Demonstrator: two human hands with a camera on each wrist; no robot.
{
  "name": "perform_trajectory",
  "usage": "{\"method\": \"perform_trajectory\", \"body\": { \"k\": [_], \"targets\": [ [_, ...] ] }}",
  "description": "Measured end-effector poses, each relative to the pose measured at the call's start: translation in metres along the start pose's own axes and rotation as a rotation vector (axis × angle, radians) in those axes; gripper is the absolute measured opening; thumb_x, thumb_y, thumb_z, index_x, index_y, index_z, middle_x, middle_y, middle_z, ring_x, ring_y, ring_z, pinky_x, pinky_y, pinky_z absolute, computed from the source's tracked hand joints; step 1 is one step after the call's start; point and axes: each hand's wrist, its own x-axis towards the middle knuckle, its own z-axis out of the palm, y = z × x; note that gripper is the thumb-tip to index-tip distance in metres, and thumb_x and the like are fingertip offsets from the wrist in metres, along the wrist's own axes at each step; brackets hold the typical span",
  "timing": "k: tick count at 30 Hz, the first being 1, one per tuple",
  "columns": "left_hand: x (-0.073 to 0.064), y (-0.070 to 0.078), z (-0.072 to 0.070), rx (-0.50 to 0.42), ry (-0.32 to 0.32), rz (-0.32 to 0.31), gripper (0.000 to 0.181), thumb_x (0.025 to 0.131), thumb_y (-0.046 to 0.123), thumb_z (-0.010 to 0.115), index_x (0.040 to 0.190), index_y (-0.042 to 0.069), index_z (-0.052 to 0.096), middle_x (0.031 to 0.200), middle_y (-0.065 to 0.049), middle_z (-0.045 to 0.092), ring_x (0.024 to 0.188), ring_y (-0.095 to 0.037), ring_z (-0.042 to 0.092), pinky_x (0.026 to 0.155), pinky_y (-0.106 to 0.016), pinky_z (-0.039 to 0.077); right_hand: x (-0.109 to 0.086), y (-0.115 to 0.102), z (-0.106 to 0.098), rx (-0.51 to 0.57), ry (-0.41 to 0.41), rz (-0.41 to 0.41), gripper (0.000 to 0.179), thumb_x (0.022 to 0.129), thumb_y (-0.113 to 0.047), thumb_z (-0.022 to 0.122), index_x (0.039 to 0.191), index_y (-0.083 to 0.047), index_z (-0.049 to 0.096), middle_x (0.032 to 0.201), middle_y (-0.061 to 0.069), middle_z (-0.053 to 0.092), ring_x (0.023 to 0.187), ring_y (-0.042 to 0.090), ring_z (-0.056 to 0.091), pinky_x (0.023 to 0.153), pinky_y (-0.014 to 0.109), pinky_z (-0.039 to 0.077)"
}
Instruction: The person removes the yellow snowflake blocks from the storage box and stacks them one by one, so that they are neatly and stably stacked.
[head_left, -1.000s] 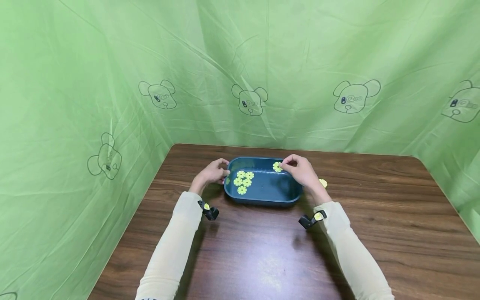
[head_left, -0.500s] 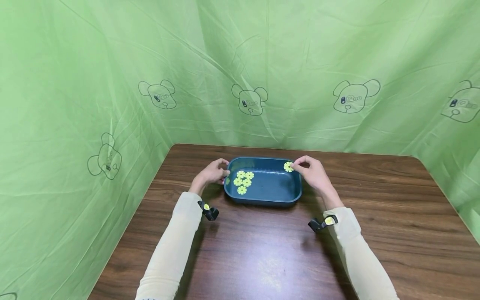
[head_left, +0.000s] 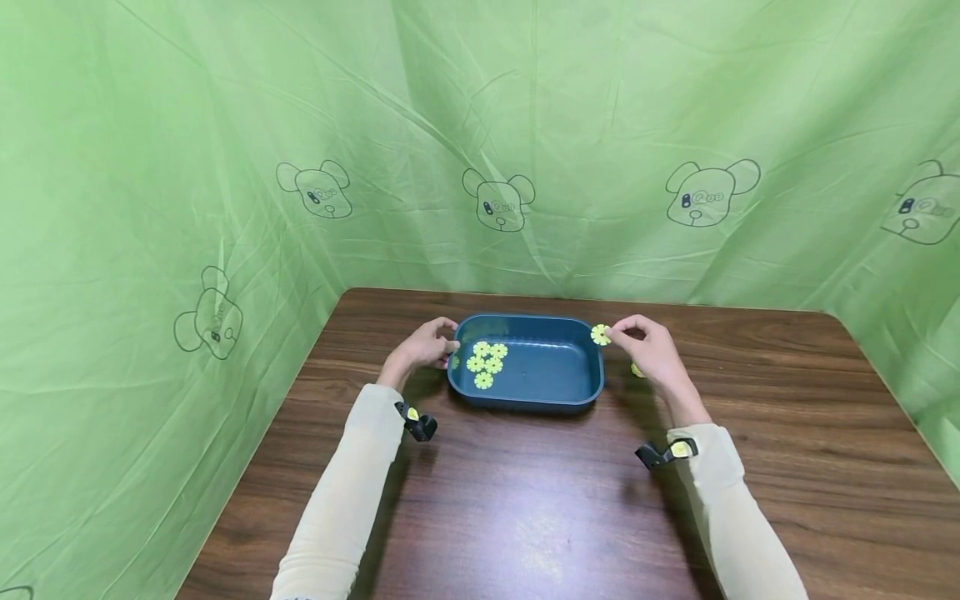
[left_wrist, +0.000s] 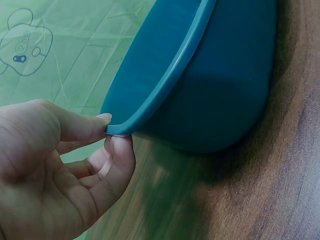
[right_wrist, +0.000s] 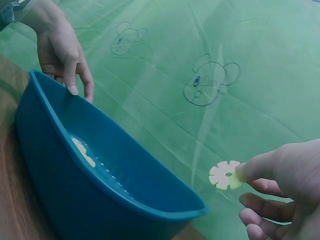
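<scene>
A blue plastic basin (head_left: pixel 536 402) stands on the table, with several yellow notched discs (head_left: pixel 493 365) lying flat at the left of its floor. My left hand (head_left: pixel 426 343) pinches the basin's left rim; the left wrist view shows the thumb above the rim and a finger below. Between thumb and finger, my right hand (head_left: pixel 651 348) pinches a yellow snowflake disc (right_wrist: pixel 224 175) by its edge. That disc is held up at the basin's right back corner, apart from the rim in the right wrist view. Another yellow disc (head_left: pixel 637 369) is partly hidden behind the right hand.
The wooden table (head_left: pixel 480 517) has a brown grain and rounded far corners. A green cloth (head_left: pixel 420 108) with printed bear heads hangs behind it and along both sides. Each wrist wears a black camera mount (head_left: pixel 660 454).
My right hand has moved right with its disc, from over the basin's inside to the right back corner. The left hand, the basin and the discs in it have stayed put.
</scene>
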Motion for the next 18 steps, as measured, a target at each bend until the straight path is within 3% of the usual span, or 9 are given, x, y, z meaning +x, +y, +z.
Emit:
{"method": "perform_trajectory", "body": {
  "k": [7,12,18],
  "targets": [
    [-0.001,0.000,0.000,0.002,0.001,0.001,0.038,0.097,0.010,0.053,0.134,0.010,0.043,0.101,-0.019,0.054,0.074,-0.020,0.055,0.065,-0.028,0.055,-0.004,0.010,-0.011,0.020,0.038,0.041,0.035,0.091,-0.030,0.065,0.105,0.001,0.062,0.098,0.001,0.058,0.088,0.007,0.050,0.074,0.018,0.041],
    [0.000,0.000,0.000,-0.001,-0.004,-0.006,0.038,0.098,0.010,0.053,0.134,0.010,0.043,0.104,-0.020,0.054,0.075,-0.020,0.056,0.074,-0.036,0.057,-0.006,0.022,-0.018,0.000,0.069,0.065,0.035,0.091,-0.032,0.065,0.105,0.001,0.062,0.091,-0.006,0.057,0.083,0.002,0.050,0.070,0.015,0.042],
    [-0.001,0.002,0.000,-0.006,-0.014,-0.003,0.039,0.098,0.009,0.053,0.135,0.008,0.042,0.104,-0.021,0.053,0.073,-0.019,0.055,0.081,-0.044,0.056,-0.010,0.035,-0.024,-0.023,0.098,0.103,0.036,0.092,-0.031,0.064,0.105,0.002,0.062,0.094,0.000,0.059,0.084,0.006,0.050,0.069,0.016,0.040]
  ]
}}
